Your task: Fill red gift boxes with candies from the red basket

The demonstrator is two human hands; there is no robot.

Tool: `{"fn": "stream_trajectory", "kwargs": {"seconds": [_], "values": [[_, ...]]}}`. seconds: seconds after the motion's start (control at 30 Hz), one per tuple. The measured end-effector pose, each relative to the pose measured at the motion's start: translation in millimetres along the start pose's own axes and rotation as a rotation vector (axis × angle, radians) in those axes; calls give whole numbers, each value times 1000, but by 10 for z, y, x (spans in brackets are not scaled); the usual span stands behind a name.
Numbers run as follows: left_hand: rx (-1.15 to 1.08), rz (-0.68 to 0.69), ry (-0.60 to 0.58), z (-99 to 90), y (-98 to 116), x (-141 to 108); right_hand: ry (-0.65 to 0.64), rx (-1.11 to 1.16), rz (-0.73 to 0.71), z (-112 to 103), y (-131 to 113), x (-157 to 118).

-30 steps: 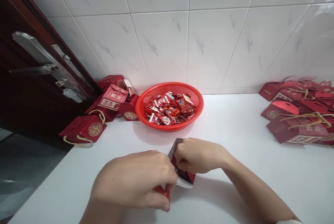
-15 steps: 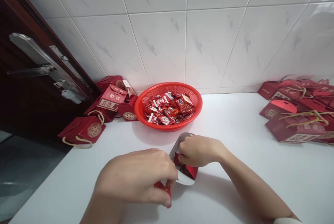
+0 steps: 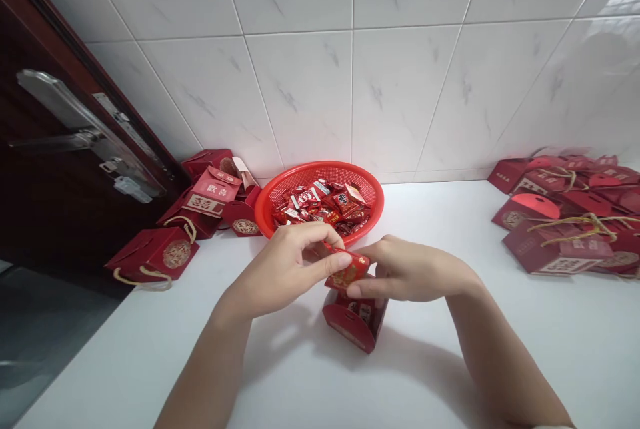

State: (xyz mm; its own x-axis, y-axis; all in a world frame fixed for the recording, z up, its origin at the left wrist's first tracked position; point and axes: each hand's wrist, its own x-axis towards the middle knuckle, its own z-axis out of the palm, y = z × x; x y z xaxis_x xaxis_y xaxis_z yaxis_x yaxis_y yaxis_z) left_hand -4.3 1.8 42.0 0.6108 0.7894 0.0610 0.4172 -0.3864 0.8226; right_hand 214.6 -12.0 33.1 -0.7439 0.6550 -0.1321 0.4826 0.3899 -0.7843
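My left hand (image 3: 290, 265) pinches a small red packet (image 3: 349, 271) with gold print between thumb and fingers. The packet is above an open red gift box (image 3: 350, 327) on the white table. From the right, my right hand (image 3: 413, 269) has its thumb and fingers closed at the packet's right side, over the box. Inside the box, wrapped pieces (image 3: 364, 311) with white marks show. Behind the hands stands a red plastic basket (image 3: 376, 190) holding many red wrapped candies (image 3: 320, 199).
Several red boxes (image 3: 150, 252) with rope handles sit at the left, beside a dark door with a metal handle (image 3: 83, 139). More red boxes (image 3: 560, 245) are piled at the right. A tiled wall (image 3: 300, 102) rises behind the white table (image 3: 500, 335).
My left hand has moved up and right, bringing the red packet over the box. My right hand has come out of the box to the packet. The box's near flap now stands more upright.
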Motion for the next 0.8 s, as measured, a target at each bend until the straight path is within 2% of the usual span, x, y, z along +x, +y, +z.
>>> {"fn": "stream_trajectory", "kwargs": {"seconds": [0.13,0.23,0.3,0.43,0.57,0.63,0.7,0.8], "values": [[9,-4,23,37,-38,23,97,153,2,-2,22,14],[156,-2,16,37,-35,23,118,56,-12,-4,36,18],[253,15,9,36,-30,19,75,-17,5,-2,30,11],[336,29,-152,42,-43,14,-1,-156,110,14,-17,-24],[404,53,-315,88,-96,36,42,-399,192,55,-43,-57],[459,41,-365,134,-126,63,61,-537,207,85,-29,-64],[522,-41,-398,184,-150,93,81,-652,253,117,-6,-67],[542,-130,-388,229,-160,112,121,-772,368,162,29,-65]]}}
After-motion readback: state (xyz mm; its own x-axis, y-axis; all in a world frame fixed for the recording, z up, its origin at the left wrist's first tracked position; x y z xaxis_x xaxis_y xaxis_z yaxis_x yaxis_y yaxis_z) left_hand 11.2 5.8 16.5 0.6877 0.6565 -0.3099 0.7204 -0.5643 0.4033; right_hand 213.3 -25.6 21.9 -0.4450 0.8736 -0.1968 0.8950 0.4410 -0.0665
